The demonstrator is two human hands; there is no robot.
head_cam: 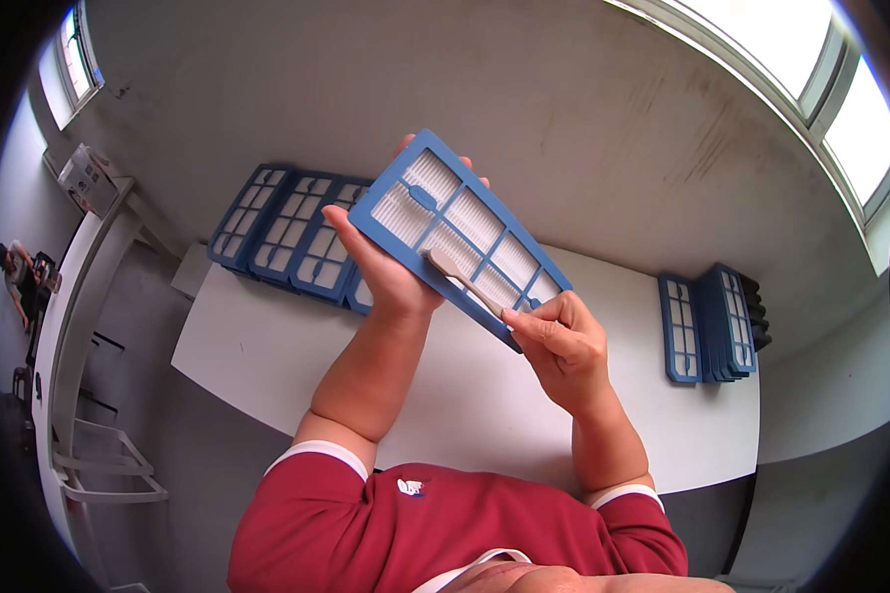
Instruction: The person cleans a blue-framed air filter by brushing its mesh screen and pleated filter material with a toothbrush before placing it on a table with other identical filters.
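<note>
A blue-framed pleated air filter point(463, 237) is tilted up above the table. My left hand point(393, 267) grips its upper left end, with the thumb along the near edge and the fingertips showing past the far edge. Between the thumb and fingers of my right hand point(564, 345) is a slim beige tool point(460, 278) with a broad rounded end, perhaps a scraper or brush. That end lies over the filter's near frame edge, beside the white pleats; whether it touches is unclear.
Several similar filters point(289, 222) lean in overlapping piles at the table's back left. More filters point(723, 326) stand at the right end, beside a black object point(756, 311). A white table point(489, 415) lies below my arms. Far left, another person point(22, 274) is by a long bench point(74, 296).
</note>
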